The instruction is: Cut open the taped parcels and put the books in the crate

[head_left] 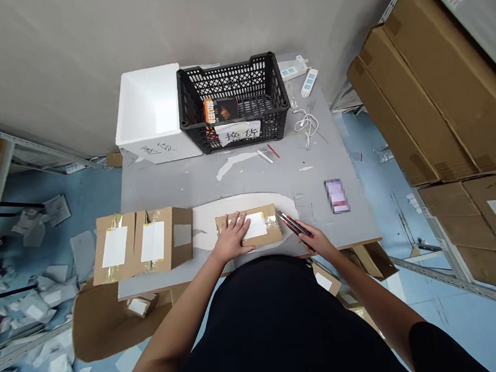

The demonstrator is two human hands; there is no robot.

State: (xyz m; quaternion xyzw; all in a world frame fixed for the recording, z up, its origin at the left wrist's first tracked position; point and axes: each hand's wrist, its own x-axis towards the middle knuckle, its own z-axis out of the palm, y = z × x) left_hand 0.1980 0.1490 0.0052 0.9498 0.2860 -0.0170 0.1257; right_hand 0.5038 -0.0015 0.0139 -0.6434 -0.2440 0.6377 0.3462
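Observation:
A small taped cardboard box (270,222) with a white label lies flat near the table's front edge. My left hand (232,238) rests on its left part, fingers spread and pressing on the top. In my right hand (316,241) is a red and black utility knife (295,225), gripped by its handle. The knife's tip points at the box's right end, very close to it; whether it touches I cannot tell. Two larger taped boxes (146,242) with white labels stand side by side to the left.
At the back stand a white foam box (154,149) and a black plastic crate (242,133) holding a dark and orange package (224,110). A phone (337,195) lies right, below a white cable (306,124) and power strips (309,82). Shelves of cartons (446,80) flank the table.

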